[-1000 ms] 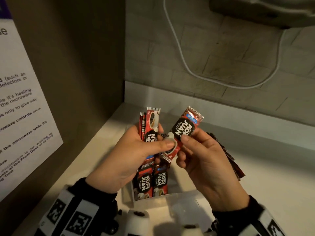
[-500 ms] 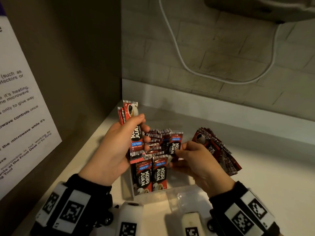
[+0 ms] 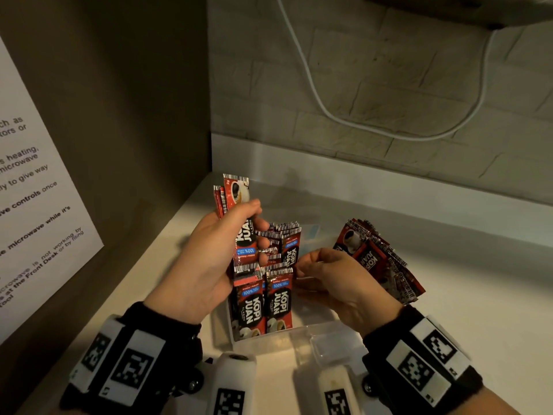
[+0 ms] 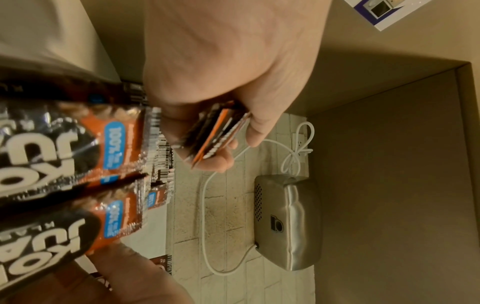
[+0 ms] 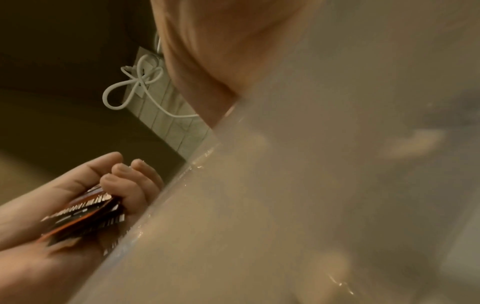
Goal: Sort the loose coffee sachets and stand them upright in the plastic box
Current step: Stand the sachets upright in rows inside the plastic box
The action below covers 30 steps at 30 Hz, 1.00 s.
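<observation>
My left hand (image 3: 257, 223) grips a stack of red-and-black coffee sachets (image 3: 236, 193) upright above the left side of the clear plastic box (image 3: 323, 333). The stack's edges (image 4: 221, 133) show between thumb and fingers in the left wrist view. Several sachets (image 3: 278, 301) stand upright in the box. My right hand (image 3: 302, 265) reaches into the box from the right and pinches the edge of one standing sachet (image 3: 290, 250). A loose pile of sachets (image 3: 380, 262) lies on the counter right of the box. The right wrist view is mostly blurred box wall (image 5: 285, 205).
The white counter (image 3: 463, 324) ends at a brown side wall with a printed notice (image 3: 36, 205) on the left and a tiled back wall. A white cable (image 3: 323, 112) hangs there, leading to a metal appliance (image 4: 285, 222) overhead.
My right hand has lowered its single sachet from mid-air beside the left-hand stack down into the box. The left hand moved its stack slightly left and up.
</observation>
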Motion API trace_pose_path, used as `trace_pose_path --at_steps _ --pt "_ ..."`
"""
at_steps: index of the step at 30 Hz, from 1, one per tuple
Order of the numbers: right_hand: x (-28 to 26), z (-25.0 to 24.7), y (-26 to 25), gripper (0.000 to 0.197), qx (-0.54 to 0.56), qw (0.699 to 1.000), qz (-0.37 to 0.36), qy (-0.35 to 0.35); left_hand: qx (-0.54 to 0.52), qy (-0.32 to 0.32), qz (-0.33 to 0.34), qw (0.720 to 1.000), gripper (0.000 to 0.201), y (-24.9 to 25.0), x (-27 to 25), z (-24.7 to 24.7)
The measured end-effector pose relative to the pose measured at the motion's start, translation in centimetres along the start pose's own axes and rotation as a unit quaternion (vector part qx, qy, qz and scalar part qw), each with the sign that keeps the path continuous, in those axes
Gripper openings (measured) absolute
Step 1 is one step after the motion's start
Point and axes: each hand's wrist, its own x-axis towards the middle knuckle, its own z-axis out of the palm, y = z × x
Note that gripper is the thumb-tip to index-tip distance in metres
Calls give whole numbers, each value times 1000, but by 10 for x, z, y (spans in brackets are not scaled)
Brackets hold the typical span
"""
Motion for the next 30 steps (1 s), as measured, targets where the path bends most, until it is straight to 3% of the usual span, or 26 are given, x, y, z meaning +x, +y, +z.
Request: trace_pose_path --at_steps 8,13,15,18,20,24,28,30 --pt "-4 1 2 5 -10 999 -39 37 -5 3 0 1000 18 4 -2 0" --pt "-15 0 -4 3 -2 973 -192 131 10 -24 -1 1000 7 5 -9 1" --pt "-28 2 -13 3 44 966 -236 96 29 -48 -1 998 5 3 -11 1" --pt "-48 9 -27 24 70 968 -239 -8 69 -84 1 994 28 -1 -12 0" --pt "-52 11 -31 26 60 969 -236 -42 100 -112 1 989 36 -1 -15 2" --pt "-48 9 -32 5 97 962 -256 -6 130 -138 7 982 35 2 -17 2" --pt "-45 -3 -35 20 177 955 -238 -3 120 -89 35 988 12 7 -15 -2" --pt "-43 -7 -34 24 105 966 -238 14 105 -50 54 992 18 8 -12 -4"
